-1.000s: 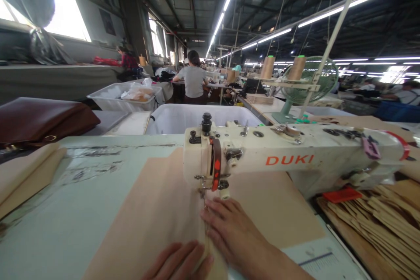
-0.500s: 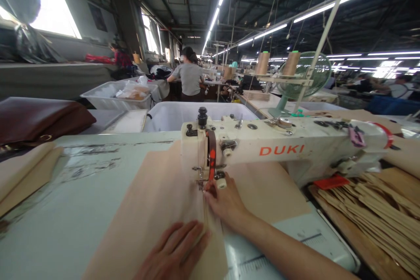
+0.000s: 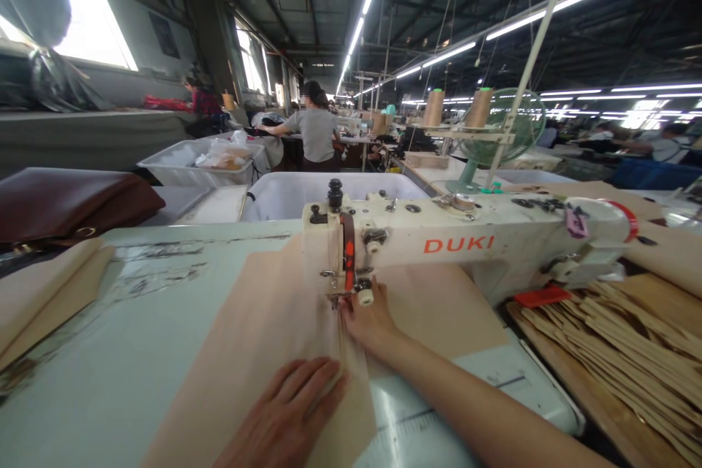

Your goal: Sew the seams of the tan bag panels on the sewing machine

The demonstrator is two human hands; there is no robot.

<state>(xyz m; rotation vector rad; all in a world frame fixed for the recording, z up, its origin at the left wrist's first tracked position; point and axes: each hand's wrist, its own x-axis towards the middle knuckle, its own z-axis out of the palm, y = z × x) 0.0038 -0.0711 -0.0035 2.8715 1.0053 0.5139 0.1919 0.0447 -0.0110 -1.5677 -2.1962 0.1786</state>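
Observation:
A large beige sheet of material (image 3: 241, 329) lies flat under the head of a white sewing machine (image 3: 395, 241) marked DUKI. Along it, a narrow strip (image 3: 343, 351) runs up to the presser foot (image 3: 333, 300). My left hand (image 3: 290, 406) rests flat on the sheet in front of the needle, fingers stretched out along the strip's left side. Close to the right of the presser foot is my right hand (image 3: 368, 318), its fingers partly behind a knob of the machine. Its fingertips touch the material by the foot, and what they pinch, if anything, is hidden.
Beige strips (image 3: 608, 351) are piled on a wooden board at the right. Folded beige pieces (image 3: 49, 292) and a brown leather bag (image 3: 77, 201) lie at the left. Behind the machine stand a white bin (image 3: 329, 186), thread cones (image 3: 479, 108) and a fan (image 3: 510, 128). A person (image 3: 315, 131) works farther back.
The view has shifted slightly, so the machine sits a little farther left. Both hands keep nearly the same places on the material. The person behind has stretched an arm to the left.

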